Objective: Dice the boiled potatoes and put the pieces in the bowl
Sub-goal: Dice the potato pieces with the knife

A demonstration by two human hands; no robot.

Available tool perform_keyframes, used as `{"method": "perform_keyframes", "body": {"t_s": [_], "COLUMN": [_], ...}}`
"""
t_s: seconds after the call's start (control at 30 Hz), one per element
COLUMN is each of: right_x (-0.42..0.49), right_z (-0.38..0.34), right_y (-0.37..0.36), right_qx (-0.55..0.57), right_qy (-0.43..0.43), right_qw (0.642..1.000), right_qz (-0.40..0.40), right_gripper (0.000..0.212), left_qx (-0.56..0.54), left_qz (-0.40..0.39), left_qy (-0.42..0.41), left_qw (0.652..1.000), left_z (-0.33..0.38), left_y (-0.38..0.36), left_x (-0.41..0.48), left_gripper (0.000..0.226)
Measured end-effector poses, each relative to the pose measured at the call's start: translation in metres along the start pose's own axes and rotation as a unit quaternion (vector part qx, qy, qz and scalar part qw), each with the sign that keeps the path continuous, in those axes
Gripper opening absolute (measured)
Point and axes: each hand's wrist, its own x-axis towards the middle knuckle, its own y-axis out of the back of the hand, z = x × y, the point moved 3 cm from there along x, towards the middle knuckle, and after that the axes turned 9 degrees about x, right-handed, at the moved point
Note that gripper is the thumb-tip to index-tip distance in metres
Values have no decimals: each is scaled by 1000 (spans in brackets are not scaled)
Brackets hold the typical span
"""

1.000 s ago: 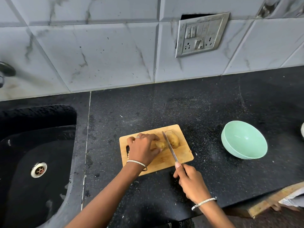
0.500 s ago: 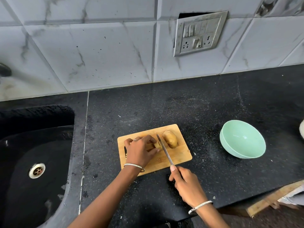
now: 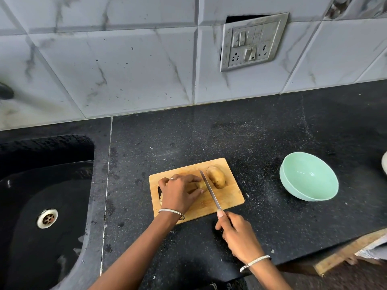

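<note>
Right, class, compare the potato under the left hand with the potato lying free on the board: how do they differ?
The left hand grips the held potato; no hand touches the free potato. The held potato is mostly hidden under that hand; the free potato shows whole. The knife meets the held potato's end; the free potato lies just right of the blade. Both are brown-skinned and rest on the wooden board.

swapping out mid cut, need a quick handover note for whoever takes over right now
Left hand holds the first potato down on the cutting board, mostly hidden under it.
Right hand grips the knife, blade across that potato.
Second potato lies whole on the board beyond the blade.
Bowl sits right of the board, empty: no pieces moved.
Left: dice both, fill the bowl.
</note>
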Motion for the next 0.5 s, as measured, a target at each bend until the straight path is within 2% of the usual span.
{"method": "perform_keyframes", "body": {"t_s": [0.17,0.5], "right_x": [2,-1], "right_z": [2,6], "right_y": [0,1], "right_qx": [17,21], "right_qy": [-7,-9], "right_qw": [1000,1000], "right_qz": [9,11], "right_gripper": [51,50], "left_qx": [16,16], "left_qz": [-17,1], "left_qy": [-8,-8], "left_qw": [1000,1000], "left_z": [2,7], "left_y": [0,-1], "left_x": [1,3], "left_gripper": [40,26]}}
